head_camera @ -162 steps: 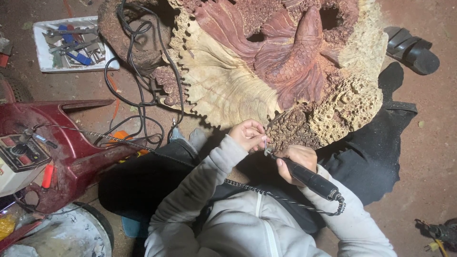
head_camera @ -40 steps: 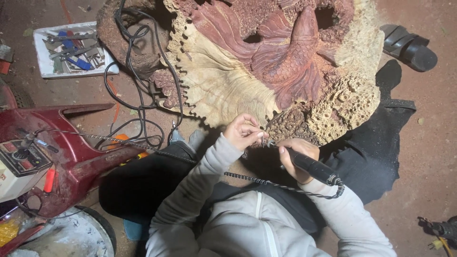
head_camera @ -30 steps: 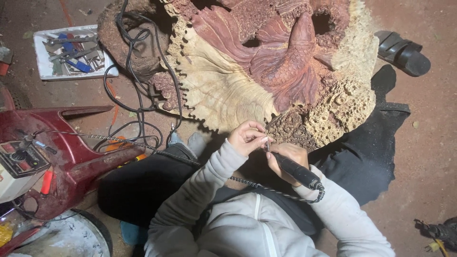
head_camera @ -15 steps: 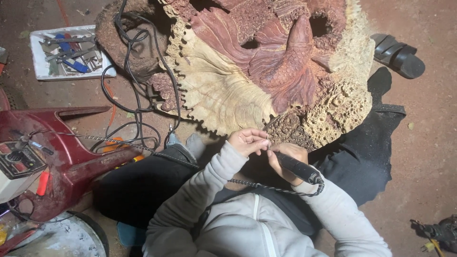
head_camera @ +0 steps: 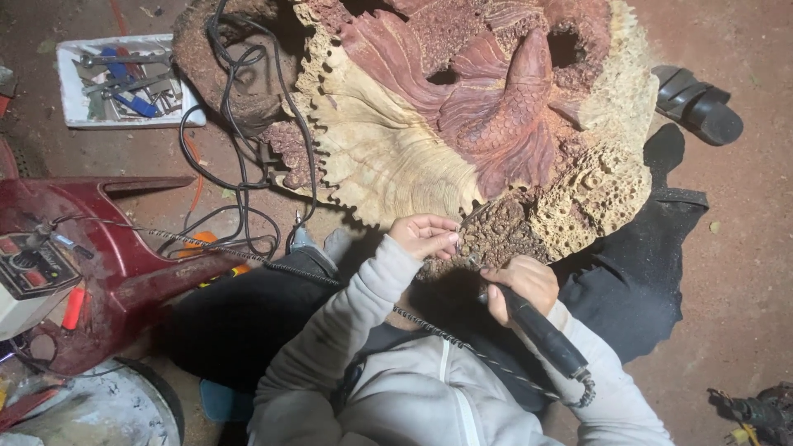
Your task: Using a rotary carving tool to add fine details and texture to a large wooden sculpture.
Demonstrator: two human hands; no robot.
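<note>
A large wood carving [head_camera: 462, 124] lies on the ground, pale scalloped parts beside reddish fish-like forms and a pitted, coral-like lower edge. My right hand [head_camera: 519, 285] grips a black rotary tool handpiece [head_camera: 541, 334], its tip against the pitted wood near the lower edge. A spiral flexible shaft [head_camera: 429, 326] runs from the handpiece across my lap. My left hand [head_camera: 427, 235] rests with curled fingers on the carving right beside the tool tip. Grey sleeves cover both arms.
A white tray of wrenches and tools [head_camera: 124, 83] sits far left. Black cables [head_camera: 239, 165] loop over the dirt floor. A red plastic stool [head_camera: 124, 264] with a small control box [head_camera: 29, 281] stands at left. A black sandal [head_camera: 698, 103] lies at right.
The view drifted slightly; both hands stay at the same spot on the pitted lower edge, with small shifts of the tool tip.
</note>
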